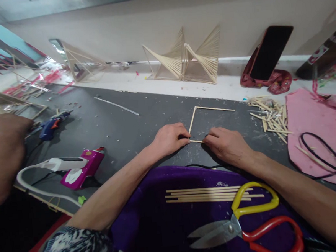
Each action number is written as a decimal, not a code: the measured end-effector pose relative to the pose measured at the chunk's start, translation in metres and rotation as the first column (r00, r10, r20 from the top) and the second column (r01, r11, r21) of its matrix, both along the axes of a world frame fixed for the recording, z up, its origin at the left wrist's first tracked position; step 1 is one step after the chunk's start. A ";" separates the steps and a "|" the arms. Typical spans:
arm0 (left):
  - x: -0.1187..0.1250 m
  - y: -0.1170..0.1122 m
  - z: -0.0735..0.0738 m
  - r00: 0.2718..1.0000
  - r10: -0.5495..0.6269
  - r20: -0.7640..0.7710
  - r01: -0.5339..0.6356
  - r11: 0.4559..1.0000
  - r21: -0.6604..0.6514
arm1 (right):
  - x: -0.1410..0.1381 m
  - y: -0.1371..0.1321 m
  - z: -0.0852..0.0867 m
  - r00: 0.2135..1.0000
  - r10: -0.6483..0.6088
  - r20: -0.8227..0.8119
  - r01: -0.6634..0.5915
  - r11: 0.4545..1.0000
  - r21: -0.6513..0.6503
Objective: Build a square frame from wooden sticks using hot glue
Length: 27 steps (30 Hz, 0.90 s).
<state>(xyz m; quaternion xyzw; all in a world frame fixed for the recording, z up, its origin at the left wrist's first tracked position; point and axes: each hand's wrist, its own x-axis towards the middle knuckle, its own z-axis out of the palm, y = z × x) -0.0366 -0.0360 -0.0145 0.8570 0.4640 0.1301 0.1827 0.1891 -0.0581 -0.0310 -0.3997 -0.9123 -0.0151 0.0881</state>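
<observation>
My left hand and my right hand rest close together on the dark table. Both pinch a thin wooden stick lying flat between them. That stick meets the near corner of a partial stick frame, whose two other sticks run up and to the right. A row of several loose sticks lies on purple cloth in front of me, beside yellow-and-red-handled scissors.
A pink glue gun lies at left, a blue one further back. Another person's hand is at far left. A pile of cut sticks, pink felt, a propped phone and stick sculptures surround.
</observation>
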 end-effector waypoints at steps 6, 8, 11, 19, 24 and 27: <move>0.005 -0.004 -0.001 0.995 0.104 0.007 -0.104 0.994 -0.019 | 0.001 0.000 0.000 1.000 0.006 -0.007 -0.006 1.000 -0.007; 0.006 -0.005 -0.002 0.994 0.110 0.014 -0.110 0.994 -0.012 | 0.001 0.000 -0.001 1.000 0.001 -0.007 -0.001 1.000 -0.010; 0.007 -0.006 -0.004 0.992 0.122 0.023 -0.122 0.993 -0.005 | 0.001 0.000 -0.001 1.000 -0.009 -0.004 0.009 1.000 -0.009; -0.003 -0.003 0.007 0.981 0.116 0.153 -0.085 0.977 -0.196 | -0.001 0.000 -0.002 1.000 -0.006 -0.003 0.006 1.000 0.020; -0.011 -0.001 0.015 0.937 0.323 0.136 -0.265 0.906 -0.329 | -0.001 0.000 -0.005 1.000 -0.006 -0.004 0.006 0.999 0.051; -0.010 -0.002 0.014 0.951 0.304 0.052 -0.282 0.927 -0.247 | 0.000 0.001 -0.006 1.000 0.002 -0.011 -0.001 0.998 0.057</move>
